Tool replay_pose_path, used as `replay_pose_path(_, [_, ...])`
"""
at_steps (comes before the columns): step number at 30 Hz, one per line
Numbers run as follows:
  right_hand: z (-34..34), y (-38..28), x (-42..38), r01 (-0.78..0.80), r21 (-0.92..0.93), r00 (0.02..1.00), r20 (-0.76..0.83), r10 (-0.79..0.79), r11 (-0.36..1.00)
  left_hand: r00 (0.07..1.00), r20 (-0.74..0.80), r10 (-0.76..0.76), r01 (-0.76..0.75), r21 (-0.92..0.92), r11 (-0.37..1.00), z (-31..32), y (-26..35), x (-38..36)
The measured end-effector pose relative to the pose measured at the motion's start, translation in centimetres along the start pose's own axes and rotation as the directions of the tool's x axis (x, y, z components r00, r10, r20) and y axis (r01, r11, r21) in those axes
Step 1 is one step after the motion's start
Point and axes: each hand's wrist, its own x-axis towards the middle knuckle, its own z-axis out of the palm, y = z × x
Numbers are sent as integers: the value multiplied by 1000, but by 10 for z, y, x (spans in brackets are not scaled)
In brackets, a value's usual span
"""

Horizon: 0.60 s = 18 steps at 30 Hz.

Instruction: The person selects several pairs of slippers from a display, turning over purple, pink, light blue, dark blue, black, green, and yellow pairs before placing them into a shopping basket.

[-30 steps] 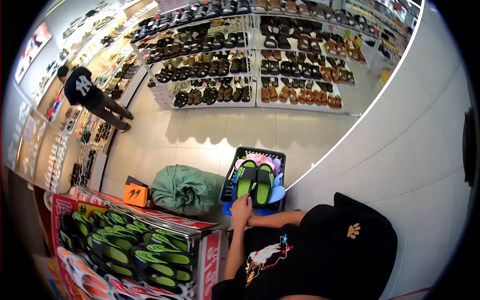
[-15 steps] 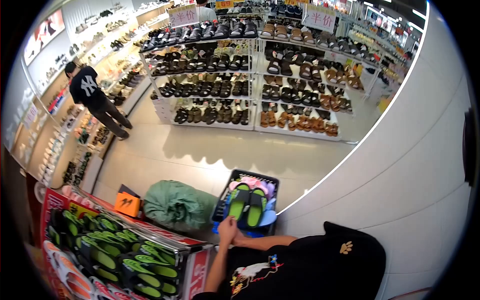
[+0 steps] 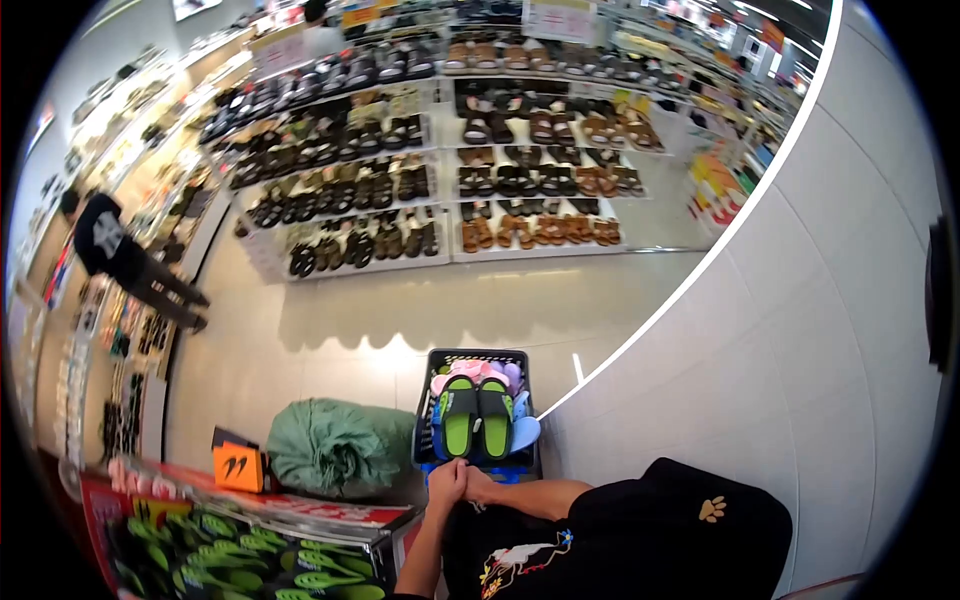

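A pair of black slide sandals with bright green footbeds (image 3: 476, 418) lies side by side on top of a dark plastic basket (image 3: 423, 430). Pink and purple footwear (image 3: 470, 374) shows behind the pair, and a light blue slipper (image 3: 525, 434) pokes out at its right. Just below the slides' heel ends, my left hand (image 3: 447, 484) is closed, its fingertips close to the basket's near edge. Against it sits my right hand (image 3: 480, 487), fingers curled in and partly hidden. Whatever the fingers hold, if anything, cannot be made out.
Left of the basket sits a bulky green sack (image 3: 340, 447), with an orange box (image 3: 238, 468) beside it. A display of green-soled slides (image 3: 240, 560) stands at lower left. Shoe racks (image 3: 350, 262) line the far side; a white wall (image 3: 720, 380) rises at right. A person (image 3: 125, 255) stands at far left.
My view has turned, so the racks and the person sit further left. The basket appears straighter and slightly left. Both hands stay together by the slides' heel ends.
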Motion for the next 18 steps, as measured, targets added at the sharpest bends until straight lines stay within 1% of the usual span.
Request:
replay_pose_path(2, [2, 2, 4, -148, 75, 989, 15, 148, 986, 996, 76, -38, 33, 61, 998, -1, -15, 1])
replay_pose_path(3, [-2, -3, 5, -169, 79, 984, -46, 173, 982, 997, 60, -40, 36, 70, 997, -3, -13, 2])
replay_pose_path(4, [-9, -6, 6, -174, 81, 982, -63, 180, 981, 997, 68, -24, 19, 71, 997, -3, -12, 7])
replay_pose_path(6, [-27, -11, 8, -214, 63, 976, -19, 215, 975, 998, 23, -64, 62, 53, 997, -4, -10, 12])
replay_pose_path(7, [-43, -17, 8, -235, 49, 972, 22, 234, 971, 996, 32, -85, 83, 42, 996, -5, -6, 18])
replay_pose_path(8, [-50, -18, 11, -242, 55, 970, 10, 242, 969, 996, 44, -74, 72, 45, 996, -7, -3, 24])
replay_pose_path(10, [-56, -9, 18, -257, 26, 966, -11, 257, 966, 987, 87, -135, 133, 34, 991, -10, 6, 37])
replay_pose_path(12, [-58, 7, 27, -293, 26, 956, -21, 293, 956, 988, 116, -104, 105, 3, 995, -14, 12, 50])
replay_pose_path(14, [-62, 24, 32, -257, -100, 966, 15, 260, 961, 991, 111, -75, 82, -60, 995, -12, 12, 61])
replay_pose_path(15, [-65, 34, 36, -221, -139, 973, 37, 228, 965, 977, 184, -105, 113, -30, 993, -15, 14, 69])
replay_pose_path(16, [-74, 33, 38, -188, -210, 979, 39, 200, 959, 980, 183, -84, 100, -81, 992, -10, 10, 75])
replay_pose_path(18, [-90, 38, 43, -85, -285, 990, 86, 114, 955, 981, 194, -13, 22, -43, 999, 3, -3, 87])
